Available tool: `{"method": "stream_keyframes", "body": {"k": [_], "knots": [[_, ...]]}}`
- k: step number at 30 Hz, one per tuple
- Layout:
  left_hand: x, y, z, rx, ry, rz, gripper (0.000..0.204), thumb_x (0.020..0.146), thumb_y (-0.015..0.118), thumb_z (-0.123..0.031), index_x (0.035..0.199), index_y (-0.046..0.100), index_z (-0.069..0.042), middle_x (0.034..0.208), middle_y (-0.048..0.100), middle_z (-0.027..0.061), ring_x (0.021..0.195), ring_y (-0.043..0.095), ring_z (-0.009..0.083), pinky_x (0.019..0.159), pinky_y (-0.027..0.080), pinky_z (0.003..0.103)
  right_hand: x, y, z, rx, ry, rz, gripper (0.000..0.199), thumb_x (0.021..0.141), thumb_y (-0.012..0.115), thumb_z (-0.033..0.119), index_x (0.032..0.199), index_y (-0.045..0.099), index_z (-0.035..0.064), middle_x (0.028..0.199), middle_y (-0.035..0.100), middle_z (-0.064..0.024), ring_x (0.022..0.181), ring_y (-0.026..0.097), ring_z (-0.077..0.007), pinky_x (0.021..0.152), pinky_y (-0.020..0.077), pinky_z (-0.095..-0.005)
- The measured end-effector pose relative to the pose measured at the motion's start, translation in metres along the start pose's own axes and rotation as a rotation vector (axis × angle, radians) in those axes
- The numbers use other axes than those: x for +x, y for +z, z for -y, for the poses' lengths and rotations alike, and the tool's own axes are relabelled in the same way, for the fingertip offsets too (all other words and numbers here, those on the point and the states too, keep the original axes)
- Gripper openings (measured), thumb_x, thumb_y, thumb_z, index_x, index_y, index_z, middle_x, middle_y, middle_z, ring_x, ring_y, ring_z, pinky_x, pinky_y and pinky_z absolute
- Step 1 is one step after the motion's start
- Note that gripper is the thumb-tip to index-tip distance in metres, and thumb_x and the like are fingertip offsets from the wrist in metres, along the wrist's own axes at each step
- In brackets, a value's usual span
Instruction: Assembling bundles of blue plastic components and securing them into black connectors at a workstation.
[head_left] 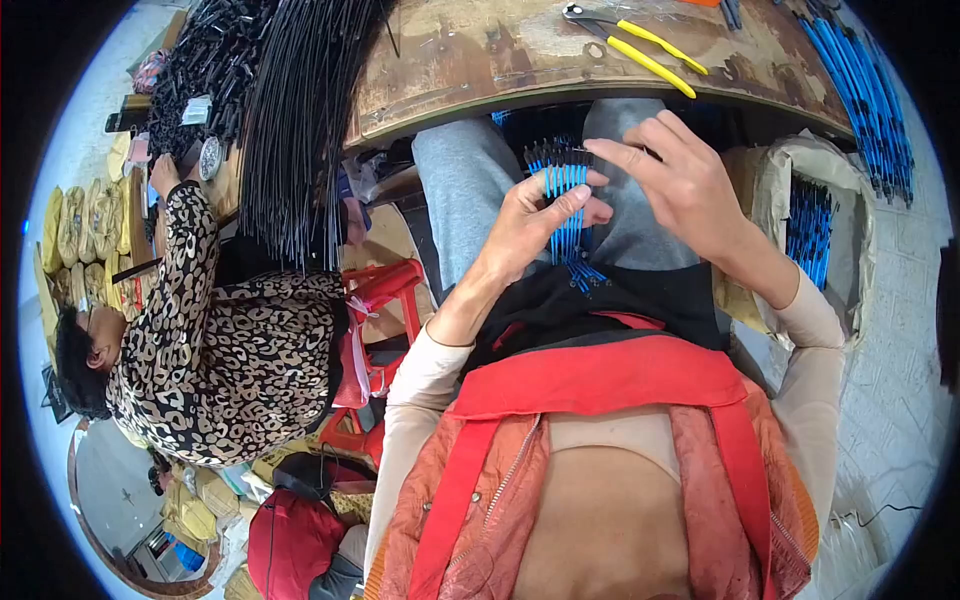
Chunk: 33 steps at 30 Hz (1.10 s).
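A: Status on my feed?

B: Left hand (525,225) is clamped round a bunch of thin blue plastic-coated rods with black tips (566,200), held over the lap, just below the worn wooden worktop (480,60) edge.

A: Right?

B: Right hand (680,185) is half open, fingertips (608,150) touching the bunch's top. Yellow-handled pliers (640,45) lie on the worktop above it.

i can't see the lower ends of the blue rods (566,215) behind my left hand (528,225) | pliers (640,45) jaws cut off at top edge | co-worker's hand (165,175) half hidden among black parts
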<state>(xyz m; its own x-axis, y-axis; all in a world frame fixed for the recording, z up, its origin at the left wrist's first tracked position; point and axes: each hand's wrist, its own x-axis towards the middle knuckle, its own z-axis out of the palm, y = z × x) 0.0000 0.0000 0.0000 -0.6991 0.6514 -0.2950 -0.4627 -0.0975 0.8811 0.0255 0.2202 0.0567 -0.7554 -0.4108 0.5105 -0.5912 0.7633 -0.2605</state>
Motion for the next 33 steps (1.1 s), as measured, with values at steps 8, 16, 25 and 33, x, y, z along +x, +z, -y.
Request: {"method": "stream_keyframes", "body": {"k": [8,16,25,33], "knots": [[0.003,0.000,0.000,-0.020,0.011,0.055,0.027,0.102,0.060,-0.019,0.123,0.065,-0.003,0.100,0.073,0.0097,0.096,0.071,0.0180,0.086,0.057,0.031,0.005,0.003,-0.003,0.097,-0.021,-0.098,0.033,0.071,0.070,0.002,0.104,0.072,0.0065,0.087,0.060,-0.0076,0.079,0.061,-0.0263,0.068,0.0517,-0.0364],[0.002,0.000,-0.004,-0.005,0.016,0.085,0.027,0.102,0.061,-0.019,0.124,0.065,-0.003,0.101,0.072,0.0089,0.097,0.071,0.0185,0.087,0.058,0.032,0.004,0.001,0.002,0.141,0.041,-0.099,0.024,0.082,0.069,0.002,0.105,0.070,0.0049,0.089,0.060,-0.0092,0.080,0.064,-0.0265,0.068,0.0528,-0.0344],[0.000,0.002,-0.006,-0.011,-0.048,0.057,0.050,0.104,0.048,-0.048,0.126,0.066,-0.006,0.100,0.074,0.0120,0.094,0.070,0.0155,0.081,0.056,0.029,0.003,0.000,0.009,0.218,0.110,-0.070,0.035,0.079,0.067,-0.003,0.112,0.070,0.0065,0.091,0.059,-0.0107,0.080,0.063,-0.0271,0.068,0.0520,-0.0359],[0.000,0.003,-0.004,-0.027,-0.047,0.036,0.052,0.105,0.047,-0.049,0.125,0.066,-0.006,0.098,0.074,0.0127,0.092,0.069,0.0149,0.081,0.056,0.028,0.005,0.003,0.012,0.310,0.141,-0.076,0.035,0.078,0.068,-0.003,0.112,0.069,0.0060,0.093,0.059,-0.0115,0.081,0.063,-0.0275,0.069,0.0519,-0.0359]]}}
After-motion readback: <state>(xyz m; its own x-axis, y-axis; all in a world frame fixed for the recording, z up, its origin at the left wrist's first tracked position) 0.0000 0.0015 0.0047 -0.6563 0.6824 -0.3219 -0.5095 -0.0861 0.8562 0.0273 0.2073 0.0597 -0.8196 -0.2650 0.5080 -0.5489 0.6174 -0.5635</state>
